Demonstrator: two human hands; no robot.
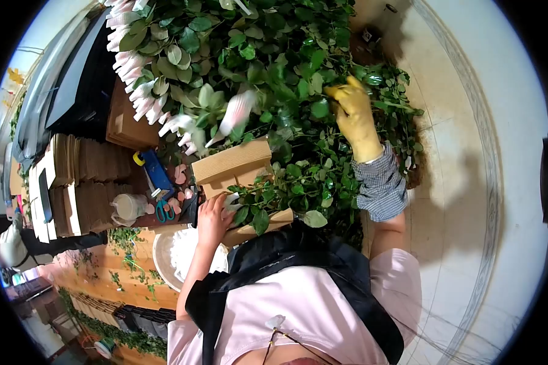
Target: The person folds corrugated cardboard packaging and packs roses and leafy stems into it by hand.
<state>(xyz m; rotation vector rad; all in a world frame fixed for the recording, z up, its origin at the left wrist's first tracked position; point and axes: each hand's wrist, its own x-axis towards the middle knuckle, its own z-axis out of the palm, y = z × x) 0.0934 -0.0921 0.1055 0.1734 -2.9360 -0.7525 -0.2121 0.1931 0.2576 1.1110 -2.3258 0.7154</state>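
My left hand (212,222) is bare, its fingers bent against a white-wrapped flower (230,203) at the left end of a folded corrugated cardboard sheet (232,163). Leafy stems lie across this cardboard. My right hand (354,118), in a yellow glove, is above the long green stems (292,79) with its fingers curled; what they hold is hidden among leaves. Left of the glove hangs a pink flower in a white net sleeve (238,112), blurred by motion. More sleeved flowers (131,64) line the left edge of the pile.
Left of the cardboard are teal-handled scissors (164,211), a blue tool (157,174), loose petals and a plastic cup (129,207). Stacked cardboard (91,161) stands farther left. A white basket (162,255) sits below the table edge. Another person (12,246) is at the far left.
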